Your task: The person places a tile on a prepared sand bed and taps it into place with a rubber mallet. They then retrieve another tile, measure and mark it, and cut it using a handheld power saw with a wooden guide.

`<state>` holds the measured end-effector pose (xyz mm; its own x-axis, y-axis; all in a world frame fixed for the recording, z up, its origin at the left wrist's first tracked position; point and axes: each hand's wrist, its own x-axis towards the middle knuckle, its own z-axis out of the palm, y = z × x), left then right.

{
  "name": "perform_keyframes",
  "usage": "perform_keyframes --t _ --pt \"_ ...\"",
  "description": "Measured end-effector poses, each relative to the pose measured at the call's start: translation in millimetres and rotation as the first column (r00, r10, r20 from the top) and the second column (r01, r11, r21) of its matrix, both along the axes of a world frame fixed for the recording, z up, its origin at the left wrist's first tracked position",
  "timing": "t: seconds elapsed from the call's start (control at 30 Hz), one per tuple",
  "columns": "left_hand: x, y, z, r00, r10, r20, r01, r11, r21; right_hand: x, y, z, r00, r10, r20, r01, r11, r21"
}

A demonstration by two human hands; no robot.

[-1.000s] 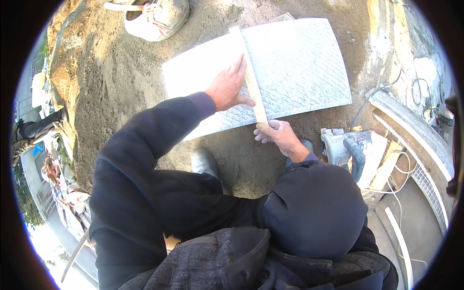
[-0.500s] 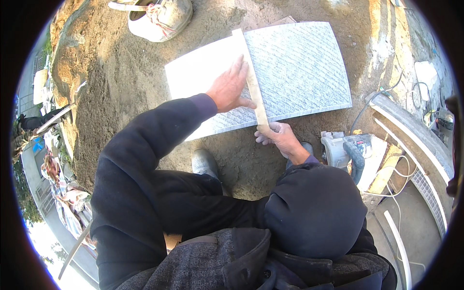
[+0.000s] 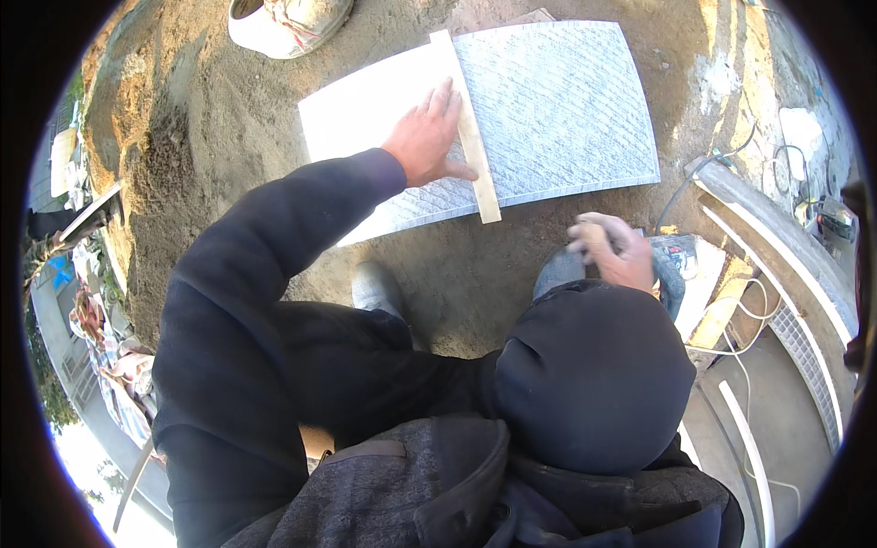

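A pale grey, speckled stone slab (image 3: 557, 110) with curved long edges lies on the ground before me, its left part bright with glare. Across its middle runs a narrow, light-coloured straight strip (image 3: 474, 146), whose near end sticks out past the slab's front edge. My left hand (image 3: 426, 137) lies on the slab with fingers stretched out along the strip and the thumb resting on it. Off to the right, apart from the slab, my right hand (image 3: 621, 254) is above my right shoe, fingers curled in. Whatever it may hold is hidden and slightly blurred.
A power tool (image 3: 674, 265) with a dark handle sits partly behind my right hand. Beside it are a wood block (image 3: 726, 315), a pale cable (image 3: 763, 315) and long curved pieces (image 3: 776, 247). A dusty rounded container (image 3: 290, 26) stands at the far left on damp soil.
My right hand has let go of the strip's near end and moved right, toward the power tool. My left hand stays on the slab and strip. The whole view has shifted slightly.
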<state>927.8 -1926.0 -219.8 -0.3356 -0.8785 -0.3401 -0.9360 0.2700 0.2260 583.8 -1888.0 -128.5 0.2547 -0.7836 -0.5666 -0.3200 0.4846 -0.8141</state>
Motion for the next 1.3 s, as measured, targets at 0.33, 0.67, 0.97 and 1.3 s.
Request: perform_keyframes --t 0.33,0.67,0.97,1.3 --pt "-2.7 0.1 -2.4 0.997 -0.006 0.078 0.009 0.999 -0.04 -134.2 48.3 56.1 0.798 -0.013 -0.603 -0.082 0.988 -0.13" --pt "-2.2 -1.8 0.4 0.999 0.002 0.053 -0.001 1.0 -0.017 -146.0 30.4 10.8 0.932 -0.076 -0.354 0.152 0.97 0.19" --pt "-4.2 -3.0 9.9 1.0 0.022 0.01 -0.022 1.0 -0.004 -139.2 13.6 21.9 0.949 -0.13 -0.289 0.184 0.968 0.172" --pt "-1.6 1.3 7.5 1.0 0.026 0.009 -0.026 1.0 0.01 -107.5 -44.0 104.2 0.957 -0.29 -0.021 0.29 0.957 -0.004"
